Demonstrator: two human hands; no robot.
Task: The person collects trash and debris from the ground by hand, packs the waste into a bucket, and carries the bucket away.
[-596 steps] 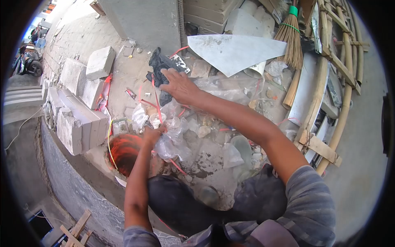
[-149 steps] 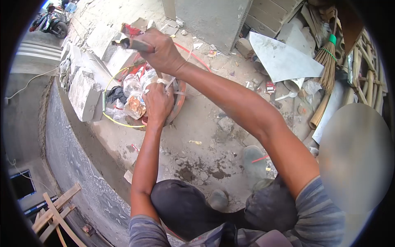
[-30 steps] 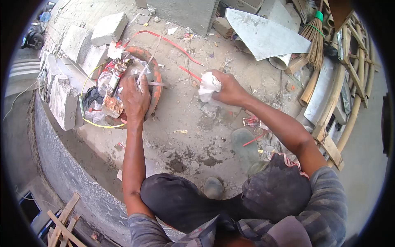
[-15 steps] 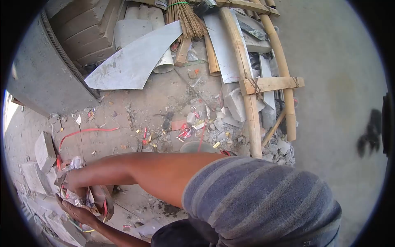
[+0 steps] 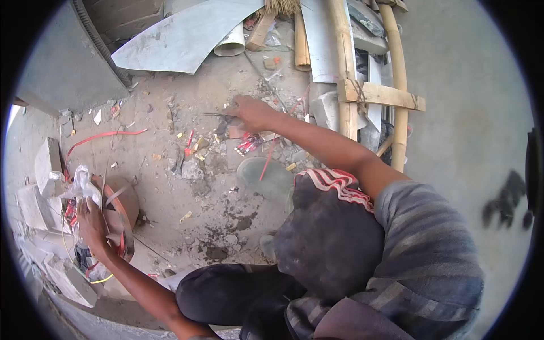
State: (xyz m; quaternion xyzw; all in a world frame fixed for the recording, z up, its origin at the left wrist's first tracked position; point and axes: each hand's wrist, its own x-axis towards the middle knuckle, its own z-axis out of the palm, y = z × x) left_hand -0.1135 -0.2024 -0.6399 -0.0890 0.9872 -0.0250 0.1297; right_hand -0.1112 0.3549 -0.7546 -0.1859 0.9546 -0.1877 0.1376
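At the lower left, my left hand (image 5: 93, 228) lies over a round container (image 5: 129, 198) filled with scraps. Its fingers are stretched out against the contents, beside crumpled white plastic (image 5: 84, 184). My right hand (image 5: 253, 113) reaches down to the rubble-strewn floor, its fingers bent and partly hidden. A thin dark strip (image 5: 213, 114) lies right by those fingertips; whether they grip it does not show. Close to this hand are a reddish brick piece (image 5: 235, 131) and small red-and-white wrappers (image 5: 247, 145).
A bamboo ladder (image 5: 347, 68) stands to the right over rubble. A grey sheet (image 5: 181, 39) and a white pipe (image 5: 230, 44) lie at the top. A red strap (image 5: 105, 135) is on the floor, concrete blocks (image 5: 49, 164) at left. My knee (image 5: 226, 289) is below.
My right hand has left the container at the left and moved across to the rubble in the middle. My left hand has shifted onto the container's contents. The view has tilted downward.
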